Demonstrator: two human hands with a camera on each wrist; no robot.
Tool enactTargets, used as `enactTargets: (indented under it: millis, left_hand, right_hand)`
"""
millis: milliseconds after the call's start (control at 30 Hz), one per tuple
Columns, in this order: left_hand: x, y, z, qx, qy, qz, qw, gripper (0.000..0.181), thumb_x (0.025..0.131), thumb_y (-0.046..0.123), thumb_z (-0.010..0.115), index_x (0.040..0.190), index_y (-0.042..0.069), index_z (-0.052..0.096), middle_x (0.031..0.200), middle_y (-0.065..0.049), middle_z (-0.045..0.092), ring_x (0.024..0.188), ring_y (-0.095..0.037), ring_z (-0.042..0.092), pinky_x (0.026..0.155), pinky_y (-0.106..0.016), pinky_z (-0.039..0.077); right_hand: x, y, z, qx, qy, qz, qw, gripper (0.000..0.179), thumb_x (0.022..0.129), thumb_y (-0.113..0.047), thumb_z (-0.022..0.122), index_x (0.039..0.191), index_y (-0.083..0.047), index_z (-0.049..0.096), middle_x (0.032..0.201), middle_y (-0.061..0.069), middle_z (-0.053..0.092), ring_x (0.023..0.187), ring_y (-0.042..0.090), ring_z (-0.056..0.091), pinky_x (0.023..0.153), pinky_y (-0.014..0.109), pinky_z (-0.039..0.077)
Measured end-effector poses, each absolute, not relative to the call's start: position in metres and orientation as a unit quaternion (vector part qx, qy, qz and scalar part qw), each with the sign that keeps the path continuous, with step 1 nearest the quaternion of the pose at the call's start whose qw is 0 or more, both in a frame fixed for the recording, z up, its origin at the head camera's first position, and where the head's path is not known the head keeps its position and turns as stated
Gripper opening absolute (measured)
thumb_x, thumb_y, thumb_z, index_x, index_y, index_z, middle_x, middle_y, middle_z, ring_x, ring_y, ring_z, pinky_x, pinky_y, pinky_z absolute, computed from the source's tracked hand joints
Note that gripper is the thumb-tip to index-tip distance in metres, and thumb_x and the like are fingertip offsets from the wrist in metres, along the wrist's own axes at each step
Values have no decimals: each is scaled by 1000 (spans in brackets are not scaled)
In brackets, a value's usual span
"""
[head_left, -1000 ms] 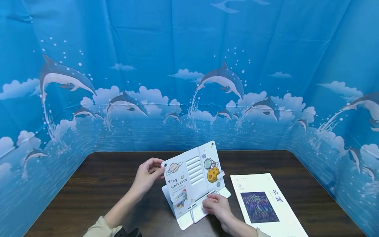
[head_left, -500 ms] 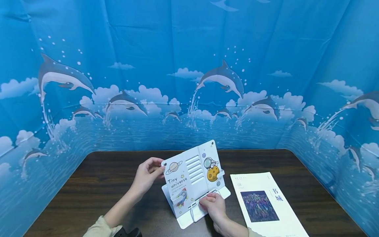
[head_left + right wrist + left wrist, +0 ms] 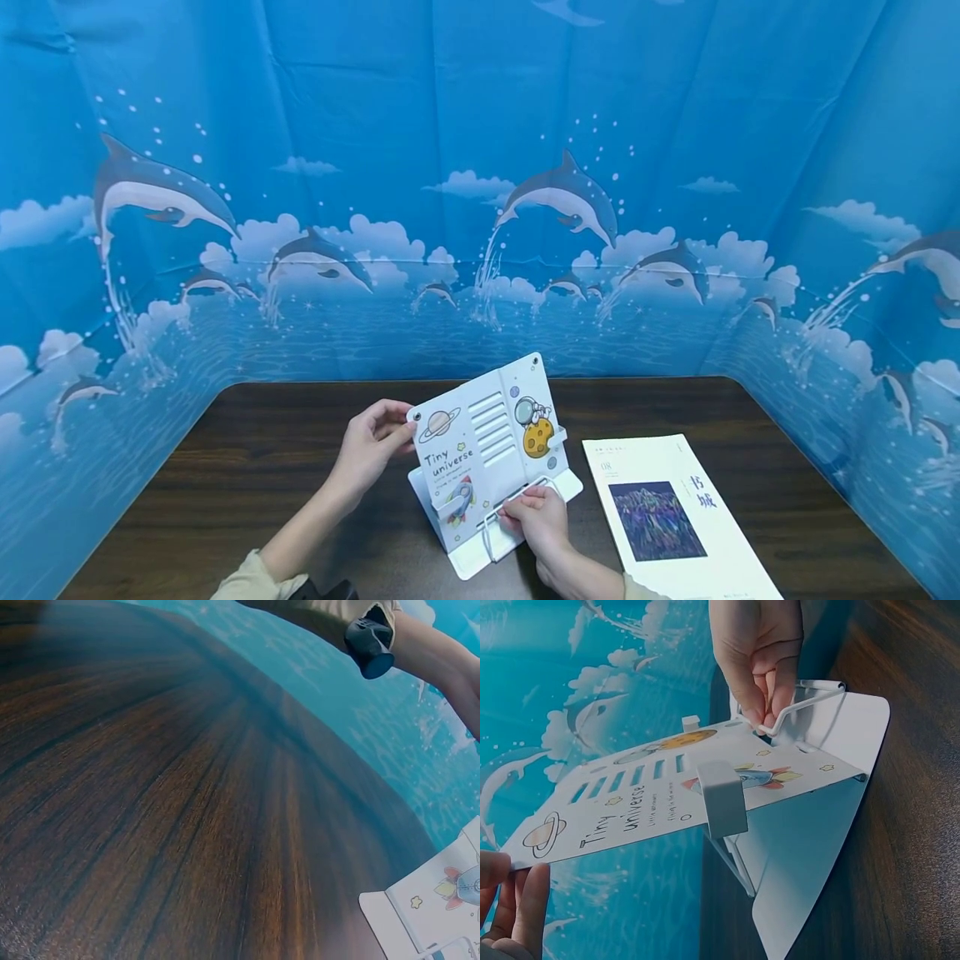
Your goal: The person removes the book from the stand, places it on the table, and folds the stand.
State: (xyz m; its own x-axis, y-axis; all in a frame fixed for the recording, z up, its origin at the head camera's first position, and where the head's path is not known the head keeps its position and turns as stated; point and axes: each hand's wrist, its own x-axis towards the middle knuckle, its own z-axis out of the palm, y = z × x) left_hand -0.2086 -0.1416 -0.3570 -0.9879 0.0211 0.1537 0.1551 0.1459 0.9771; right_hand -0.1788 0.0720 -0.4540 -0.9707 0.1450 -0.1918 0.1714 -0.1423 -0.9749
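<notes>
The right hand (image 3: 542, 521) is nearest, its fingers closed in a pinch on the bent white wire holder (image 3: 810, 703) at the panel's lower edge. Under it, the flat white base plate (image 3: 468, 560) with rounded corners rests on the tabletop (image 3: 262, 475), dark brown and wood-grained. Just to the right lies a white paperback book (image 3: 660, 521) with a dark, purplish picture on its cover.

The white folding book stand (image 3: 491, 485), metal by its look, sits near the middle of the tabletop, its panel tilted back above the base. A row of slots runs down the panel, between a ringed planet, rocket and "Tiny universe" lettering on one side and an astronaut on a yellow moon on the other. The left hand (image 3: 375, 446) pinches its upper left corner.

Opening the stand looks largely done; the wire holder seems to be the part being worked, and the book is not on the panel. Beyond hangs a blue dolphin-printed cloth backdrop (image 3: 420, 125).
</notes>
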Motion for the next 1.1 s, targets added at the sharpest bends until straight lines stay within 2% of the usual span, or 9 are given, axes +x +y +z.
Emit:
enactTargets:
  millis: [133, 433, 800, 1000, 1100]
  left_hand:
    - [-205, -142, -359, -52, -757, -649, 51, 23, 84, -1, 60, 106, -5, 55, 94, -15, 56, 76, -14, 61, 68, -28, 54]
    - [-193, -136, -360, -37, -746, -663, 58, 21, 84, -4, 58, 105, -5, 55, 95, -16, 56, 76, -13, 61, 69, -27, 54]
    - [-179, -125, -362, -29, -728, -681, 72, 23, 83, -5, 58, 106, -5, 53, 97, -15, 55, 77, -10, 60, 68, -24, 54]
    - [-169, -119, -364, -19, -717, -693, 73, 24, 83, -5, 59, 106, -6, 52, 97, -15, 54, 77, -10, 59, 68, -24, 54]
    - [-164, -115, -363, -23, -708, -702, 77, 25, 82, -5, 60, 105, -7, 51, 96, -14, 54, 77, -10, 59, 68, -25, 54]
  right_hand:
    - [-179, 73, -453, 116, 655, -747, 13, 32, 75, 10, 56, 99, 10, 34, 76, 16, 60, 60, 8, 60, 57, 19, 52]
    - [-186, 77, -454, 106, 662, -742, 28, 36, 71, 14, 57, 99, 12, 35, 68, 4, 54, 56, 6, 58, 56, 19, 52]
    - [-193, 85, -450, 83, 673, -733, 61, 44, 70, 15, 54, 107, 13, 31, 80, 11, 51, 62, 10, 54, 60, 23, 52]
    - [-199, 91, -451, 62, 688, -718, 80, 45, 69, 15, 54, 108, 13, 31, 75, 6, 50, 64, 12, 53, 60, 25, 52]
    - [-203, 96, -451, 55, 698, -709, 91, 46, 70, 13, 54, 110, 13, 33, 76, 8, 50, 65, 13, 52, 61, 26, 51]
